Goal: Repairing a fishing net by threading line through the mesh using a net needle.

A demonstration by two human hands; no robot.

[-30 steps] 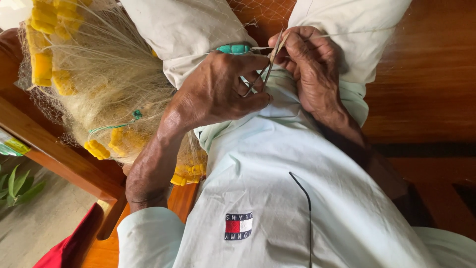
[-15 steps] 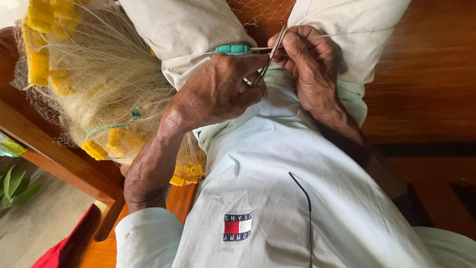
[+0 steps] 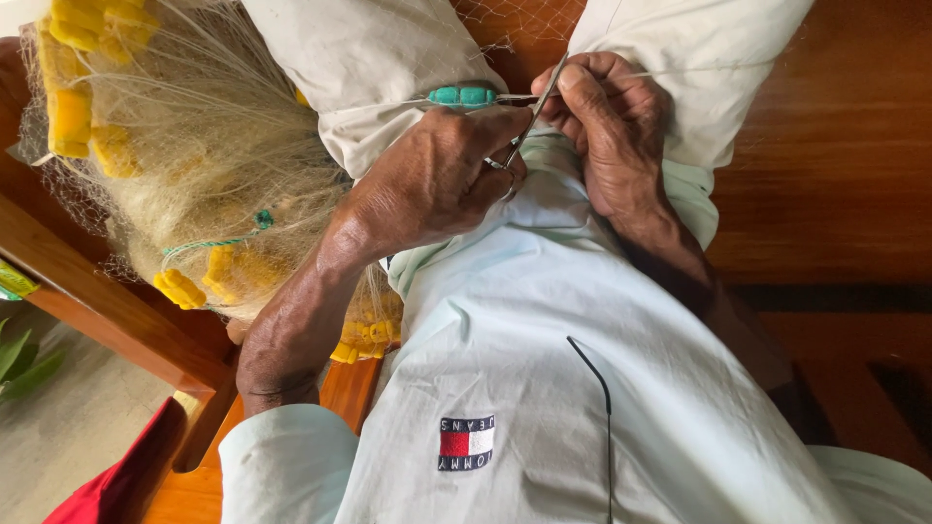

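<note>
Scissors (image 3: 532,109) work at a thin line is what the head view shows. The left hand (image 3: 437,184) is clenched around the small metal scissors, fingers through the loops. The blades point up and away from it towards the right hand (image 3: 612,126). That hand pinches the pale line (image 3: 670,73) between thumb and fingertips, just beside the blade tips, and the line looks drawn tight. By my judgement the step in hand is trimming or cutting the line close to a knot. A clean cut calls for the right hand to keep the strand tight and the blades to close right at the pinch, clear of the fingertips and the mesh. Whether the blades are already on the strand cannot be told. Just above the left hand's knuckles a teal float (image 3: 463,95) sits threaded on the same line, almost touching the thumb. Further out to the left of that hand lies the bunched fishing net (image 3: 194,175). It is a fine, straw-coloured mesh heaped loosely, dotted with yellow floats (image 3: 73,116) and tied with a teal cord. It rests against the person's knee and a wooden frame (image 3: 107,320). The mesh looks light, tangly and easy to snag.
</note>
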